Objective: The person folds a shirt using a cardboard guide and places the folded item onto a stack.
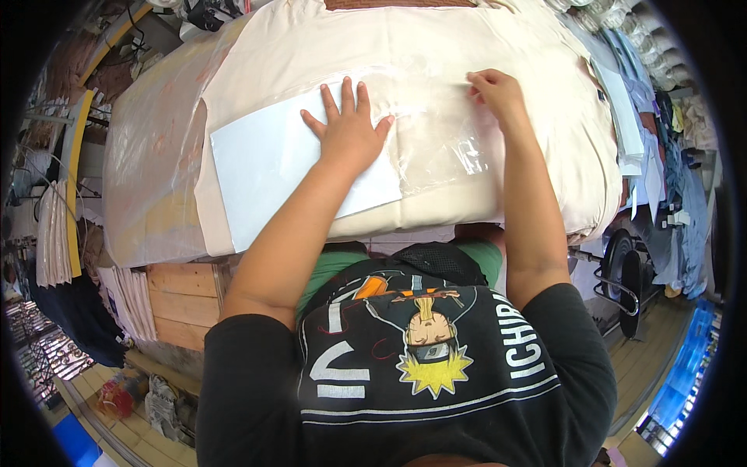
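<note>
My left hand (348,134) lies flat with its fingers spread, on a white rectangular sheet or board (284,167) and the clear plastic bag over it. The clear bag (443,152) stretches to the right past the sheet, its shiny creases catching light. At the bag's upper right edge, my right hand (495,95) is closed in a pinch, with slight blur about it. Whatever the fingertips hold is too small to make out. Underneath lies cream cloth (545,148) draped over a padded table.
Plastic sheeting (156,148) covers the table's left end. Bagged garments (53,233) hang at the left beside a yellow bar (76,187). Blue clothes (657,156) hang at the right, above a black round-based object with a chrome tube (618,288). Wooden boards (183,303) stand below the table.
</note>
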